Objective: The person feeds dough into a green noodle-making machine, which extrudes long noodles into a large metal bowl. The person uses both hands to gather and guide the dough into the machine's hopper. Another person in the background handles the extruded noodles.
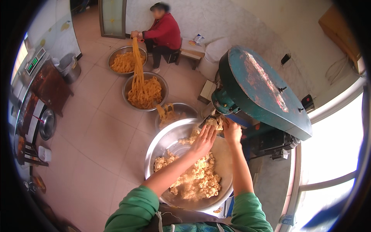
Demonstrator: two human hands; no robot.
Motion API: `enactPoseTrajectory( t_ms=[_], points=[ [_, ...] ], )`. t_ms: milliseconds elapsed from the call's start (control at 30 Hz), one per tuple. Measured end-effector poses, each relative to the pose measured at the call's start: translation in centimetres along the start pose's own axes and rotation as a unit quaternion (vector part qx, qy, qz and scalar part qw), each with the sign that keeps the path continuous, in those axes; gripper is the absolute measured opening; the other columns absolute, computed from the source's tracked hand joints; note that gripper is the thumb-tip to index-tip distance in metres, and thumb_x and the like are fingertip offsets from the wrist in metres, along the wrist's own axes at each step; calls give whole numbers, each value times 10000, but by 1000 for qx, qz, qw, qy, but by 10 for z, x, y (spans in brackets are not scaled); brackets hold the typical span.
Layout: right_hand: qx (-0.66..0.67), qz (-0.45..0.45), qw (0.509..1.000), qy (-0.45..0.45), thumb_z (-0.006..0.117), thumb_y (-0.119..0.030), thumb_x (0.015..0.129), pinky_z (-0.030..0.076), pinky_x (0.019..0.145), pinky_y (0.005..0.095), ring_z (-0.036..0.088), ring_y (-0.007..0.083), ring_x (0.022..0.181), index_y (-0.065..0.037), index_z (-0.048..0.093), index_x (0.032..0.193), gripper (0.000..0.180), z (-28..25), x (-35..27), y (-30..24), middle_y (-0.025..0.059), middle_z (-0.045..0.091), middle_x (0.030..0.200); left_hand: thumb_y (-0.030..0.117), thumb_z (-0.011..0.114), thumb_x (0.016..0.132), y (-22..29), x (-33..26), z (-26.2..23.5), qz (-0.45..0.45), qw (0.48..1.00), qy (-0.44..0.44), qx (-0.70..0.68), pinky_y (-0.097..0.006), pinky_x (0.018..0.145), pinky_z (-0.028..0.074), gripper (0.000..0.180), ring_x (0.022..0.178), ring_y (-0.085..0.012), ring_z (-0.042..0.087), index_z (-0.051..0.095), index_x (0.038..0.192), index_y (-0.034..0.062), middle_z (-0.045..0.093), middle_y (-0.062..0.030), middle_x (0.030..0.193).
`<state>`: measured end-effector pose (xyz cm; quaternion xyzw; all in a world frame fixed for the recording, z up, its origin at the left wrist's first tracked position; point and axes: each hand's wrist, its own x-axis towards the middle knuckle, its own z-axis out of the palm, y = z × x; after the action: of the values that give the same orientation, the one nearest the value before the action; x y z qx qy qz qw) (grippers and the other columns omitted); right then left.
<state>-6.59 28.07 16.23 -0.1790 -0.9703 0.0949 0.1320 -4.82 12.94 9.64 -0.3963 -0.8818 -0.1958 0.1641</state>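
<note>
At the feed opening of a green machine (251, 73), my left hand (205, 140) lies with fingers stretched out against a clump of crumbly dough (213, 123). Just to its right, my right hand (232, 131) is closed with curled fingers at the side of the same opening. What it grips, if anything, is hidden. Below my forearms stands a large metal basin (152, 143) holding more loose, yellowish dough crumbs (199, 178). Ribbon-like strips of dough (166, 112) lie over the rim of a smaller basin (185, 106) beyond it, partly under the machine.
A person in a red jacket (168, 29) sits at the back, lifting long orange strips (137, 58) from two metal basins (164, 79). A low bench (191, 48) stands behind. On the left are a scale (35, 61), a wooden cabinet (50, 85) and a bucket (69, 67).
</note>
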Motion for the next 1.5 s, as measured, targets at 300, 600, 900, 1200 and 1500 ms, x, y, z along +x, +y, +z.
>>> enactPoseTrajectory(
  t_ms=[300, 600, 900, 1200, 1500],
  points=[
    [-127, 18, 991, -38, 579, -305, 842, 544, 692, 491, 661, 405, 775, -123, 681, 890, 213, 23, 10, 20, 187, 682, 845, 97, 535, 741, 6, 51, 25, -48, 996, -4, -72, -512, 1127, 194, 615, 1351, -388, 286, 408, 1324, -52, 357, -247, 1408],
    [14, -37, 999, -5, 657, -331, 812, 542, 609, 448, 649, 361, 649, -165, 728, 867, 190, 10, -7, -1, 164, 652, 683, 195, 607, 848, 11, -10, 36, -17, 988, -21, -151, -488, 1167, 163, 301, 1363, -335, 299, 606, 1096, 24, 415, -164, 1401],
    [-130, -162, 978, -12, 544, -212, 876, 530, 548, 483, 648, 379, 611, -283, 521, 1245, 377, 30, -13, 17, 166, 658, 700, 237, 587, 892, -17, -102, -20, -52, 969, -75, -230, -367, 1085, 357, 219, 1217, -236, 485, 662, 1024, 79, 605, -99, 1202],
    [-58, -83, 995, 18, 599, -230, 849, 534, 645, 510, 655, 413, 737, -210, 539, 1189, 346, 46, 1, -28, 176, 678, 805, 111, 591, 857, -57, -143, -15, -193, 938, -22, -287, -405, 808, 490, 89, 936, -303, 599, 614, 911, 45, 642, -122, 937],
    [126, 91, 979, -129, 567, -440, 879, 511, 832, 417, 654, 356, 933, -133, 666, 1139, 415, 7, -3, -12, 186, 679, 970, 66, 527, 863, -65, -140, -8, -211, 931, -112, -275, -405, 805, 515, 122, 890, -282, 628, 633, 919, 41, 656, -134, 899]
  ],
)
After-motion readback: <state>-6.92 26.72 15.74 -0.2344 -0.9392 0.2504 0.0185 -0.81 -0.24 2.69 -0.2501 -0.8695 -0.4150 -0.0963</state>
